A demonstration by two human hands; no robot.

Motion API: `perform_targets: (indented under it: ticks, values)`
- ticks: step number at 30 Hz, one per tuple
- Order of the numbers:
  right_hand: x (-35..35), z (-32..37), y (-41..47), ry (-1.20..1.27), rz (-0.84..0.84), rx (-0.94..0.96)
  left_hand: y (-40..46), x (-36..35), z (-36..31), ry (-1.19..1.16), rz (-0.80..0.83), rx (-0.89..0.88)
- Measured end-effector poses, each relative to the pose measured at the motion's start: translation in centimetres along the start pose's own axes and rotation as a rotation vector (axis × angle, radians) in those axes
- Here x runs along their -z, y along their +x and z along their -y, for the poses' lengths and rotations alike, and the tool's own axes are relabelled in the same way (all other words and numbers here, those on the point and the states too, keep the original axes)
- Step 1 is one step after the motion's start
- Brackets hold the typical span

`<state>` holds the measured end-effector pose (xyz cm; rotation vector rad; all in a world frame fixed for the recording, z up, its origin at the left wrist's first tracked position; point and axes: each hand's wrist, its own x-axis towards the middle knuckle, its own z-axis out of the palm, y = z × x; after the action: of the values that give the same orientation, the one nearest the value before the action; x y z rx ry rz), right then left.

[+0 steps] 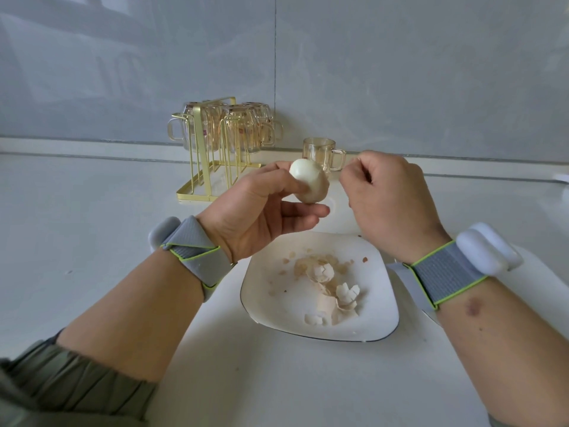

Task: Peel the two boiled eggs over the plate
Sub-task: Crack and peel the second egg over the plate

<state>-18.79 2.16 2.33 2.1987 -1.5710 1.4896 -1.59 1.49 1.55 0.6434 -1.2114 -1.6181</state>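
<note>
Head view: egg, mostly white and bare, sits in the left grip, pinched between thumb and fingers. Right grip, just beside it, is clenched; whether it holds anything, I cannot tell. Below both: plate with shells on the bench.

Cup rack, glass mug behind — counter left open.

We count one peeled white boiled egg, one white square plate with a dark rim, one gold wire cup rack, one clear glass mug standing alone, and two grey wrist straps. The mugs on the rack overlap too much to count.
</note>
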Motion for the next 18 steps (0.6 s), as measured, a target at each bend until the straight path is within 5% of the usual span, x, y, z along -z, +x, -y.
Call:
perform_targets:
  ticks: [10,18]
  values:
    - [0.29,0.59,-0.26,0.049,0.200,-0.154,0.11,0.00,0.18,0.090,0.060,-0.024]
    - [0.19,0.55,-0.38,0.053,0.089,-0.016,0.11,0.00,0.43,0.159,0.098,-0.037]
